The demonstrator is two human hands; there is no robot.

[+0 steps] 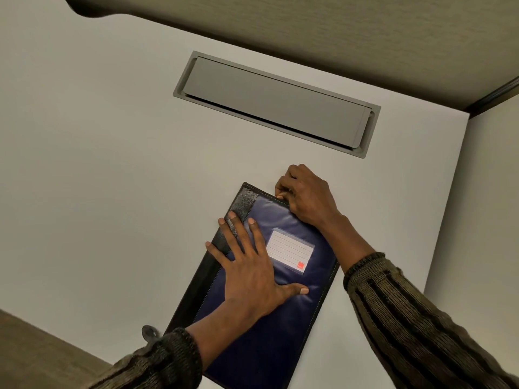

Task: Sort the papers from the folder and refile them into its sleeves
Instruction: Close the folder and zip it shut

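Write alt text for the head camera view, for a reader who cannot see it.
A person's left hand presses flat on a closed blue folder on a white table, while the right hand grips the folder's far corner. A lined label sits on the cover; a grey hatch is set into the table beyond.

Open desk surface spreads left of the folder; a flush cable hatch lies beyond it.
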